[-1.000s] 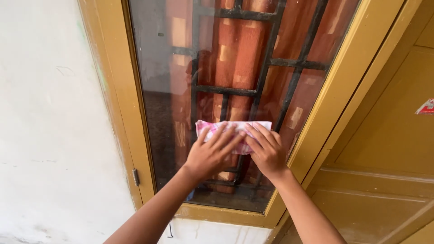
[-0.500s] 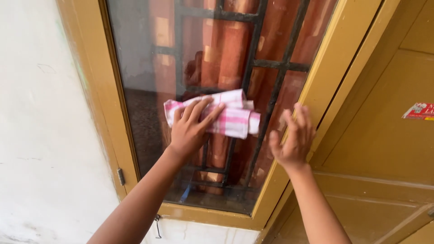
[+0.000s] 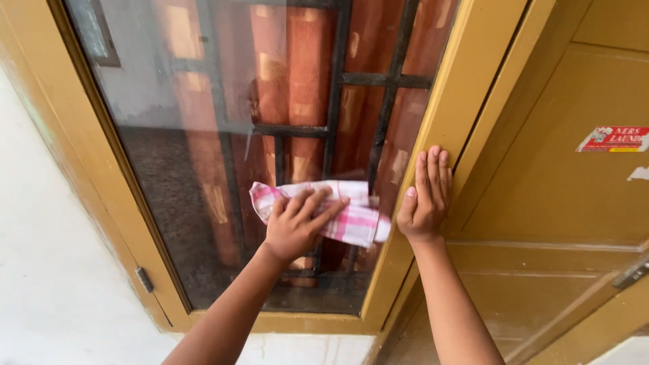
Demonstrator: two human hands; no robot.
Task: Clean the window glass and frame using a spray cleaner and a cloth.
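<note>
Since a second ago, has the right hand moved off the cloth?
Yes. The right hand left the pink checked cloth and went right, now flat on the window frame.

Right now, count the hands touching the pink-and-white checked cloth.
1: the left hand presses the pink-and-white checked cloth against the glass; the right hand rests on the mustard window frame.

Two hands, one cloth, perhaps one hinge.
</note>
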